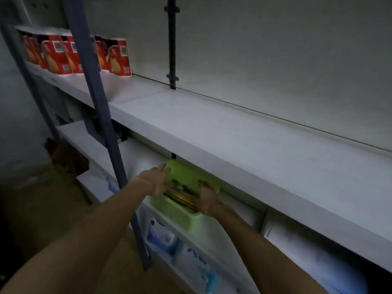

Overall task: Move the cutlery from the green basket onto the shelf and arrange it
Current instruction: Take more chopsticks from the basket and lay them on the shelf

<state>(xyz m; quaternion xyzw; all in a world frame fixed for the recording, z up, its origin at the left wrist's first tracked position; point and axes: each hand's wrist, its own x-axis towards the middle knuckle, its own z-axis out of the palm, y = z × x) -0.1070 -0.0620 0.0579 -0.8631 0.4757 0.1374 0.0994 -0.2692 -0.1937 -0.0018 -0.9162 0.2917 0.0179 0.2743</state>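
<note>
A green basket (180, 213) sits on the lower shelf, partly tucked under the white shelf (233, 141) above it. Gold-coloured cutlery (182, 198) lies inside, with dark ends toward the back. My left hand (156, 179) rests on the basket's left rim with fingers stretched along it. My right hand (209, 198) grips the right rim, fingers curled over the edge into the basket. The far part of the basket is hidden under the upper shelf.
Red cans (114, 58) stand in a row at the left end of the white shelf. A blue upright post (99, 107) crosses in front. Blue-and-white packages (165, 236) fill the level below. A dark box (65, 155) sits at the left.
</note>
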